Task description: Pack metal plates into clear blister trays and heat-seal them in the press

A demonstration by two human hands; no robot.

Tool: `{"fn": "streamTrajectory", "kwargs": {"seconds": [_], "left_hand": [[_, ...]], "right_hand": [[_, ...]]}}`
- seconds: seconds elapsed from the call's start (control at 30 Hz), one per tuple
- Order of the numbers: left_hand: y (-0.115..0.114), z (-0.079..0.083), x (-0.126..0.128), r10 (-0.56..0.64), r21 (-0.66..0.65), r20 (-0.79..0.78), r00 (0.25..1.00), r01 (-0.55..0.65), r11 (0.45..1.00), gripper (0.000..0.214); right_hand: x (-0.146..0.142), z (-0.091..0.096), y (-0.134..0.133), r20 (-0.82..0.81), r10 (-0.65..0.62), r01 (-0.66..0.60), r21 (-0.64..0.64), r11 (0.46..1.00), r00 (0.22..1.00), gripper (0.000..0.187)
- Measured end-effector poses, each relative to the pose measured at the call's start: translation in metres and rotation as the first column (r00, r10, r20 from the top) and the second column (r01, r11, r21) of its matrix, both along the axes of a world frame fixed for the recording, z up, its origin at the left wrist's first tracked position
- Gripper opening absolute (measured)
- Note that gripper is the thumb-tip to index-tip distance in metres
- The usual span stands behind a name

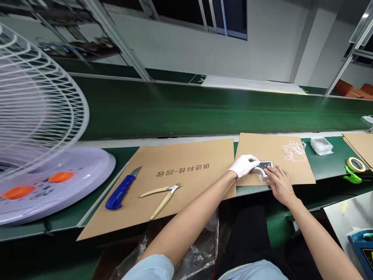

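Note:
A small part with a dark panel and a clear, curved rim (264,166) lies on the right-hand cardboard sheet (262,146). My left hand (244,166), in a white glove, grips its left edge with the fingers pressed together. At its right side, my bare right hand (281,184) holds the edge under bent fingertips. The fingers cover some of the part. Beyond my right hand, thin pale strips (294,151) lie tangled on the same sheet.
Left on another cardboard sheet (195,155) are a blue-handled knife (121,191) and cutting pliers (163,196). A large fan (37,105) stands far left. To the right are a clear stack (321,146), a tape roll (356,164) and a green clamp (352,176).

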State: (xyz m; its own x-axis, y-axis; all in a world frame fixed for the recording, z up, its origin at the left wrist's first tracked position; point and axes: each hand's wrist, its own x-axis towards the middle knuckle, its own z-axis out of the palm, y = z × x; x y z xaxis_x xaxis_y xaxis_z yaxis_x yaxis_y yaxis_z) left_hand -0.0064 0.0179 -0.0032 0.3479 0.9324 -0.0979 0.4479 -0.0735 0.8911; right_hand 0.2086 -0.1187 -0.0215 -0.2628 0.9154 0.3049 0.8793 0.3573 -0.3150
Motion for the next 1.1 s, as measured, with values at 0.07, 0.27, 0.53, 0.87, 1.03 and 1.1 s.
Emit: {"fn": "streamTrajectory", "kwargs": {"seconds": [0.07,0.27,0.53,0.87,1.03,1.1], "left_hand": [[-0.008,0.010,-0.002,0.065,0.038,-0.015,0.998,-0.064,0.997,0.026],[-0.083,0.030,0.027,0.237,0.240,0.068,0.969,-0.246,0.939,0.040],[-0.189,0.025,0.214,-0.627,-0.033,0.144,0.766,0.637,0.771,0.042],[-0.276,0.079,0.466,-0.855,-0.128,0.085,0.512,0.856,0.500,0.048],[-0.274,0.070,0.485,-0.853,-0.114,0.096,0.513,0.857,0.502,0.046],[-0.267,0.069,0.483,-0.835,-0.069,0.101,0.541,0.841,0.536,0.045]], "right_hand": [[0.003,0.004,-0.017,-0.057,-0.035,0.034,-0.021,0.999,0.998,0.058],[0.050,-0.020,-0.147,-0.311,-0.309,0.305,-0.063,0.950,0.899,0.050],[0.106,0.013,-0.346,-0.354,-0.814,0.847,-0.099,0.522,0.460,0.032],[0.235,0.084,-0.366,-0.080,-0.930,0.907,0.267,0.326,0.358,0.045],[0.254,0.062,-0.349,0.070,-0.961,0.907,0.318,0.277,0.269,0.048],[0.253,0.057,-0.348,0.069,-0.964,0.908,0.322,0.267,0.258,0.048]]}}
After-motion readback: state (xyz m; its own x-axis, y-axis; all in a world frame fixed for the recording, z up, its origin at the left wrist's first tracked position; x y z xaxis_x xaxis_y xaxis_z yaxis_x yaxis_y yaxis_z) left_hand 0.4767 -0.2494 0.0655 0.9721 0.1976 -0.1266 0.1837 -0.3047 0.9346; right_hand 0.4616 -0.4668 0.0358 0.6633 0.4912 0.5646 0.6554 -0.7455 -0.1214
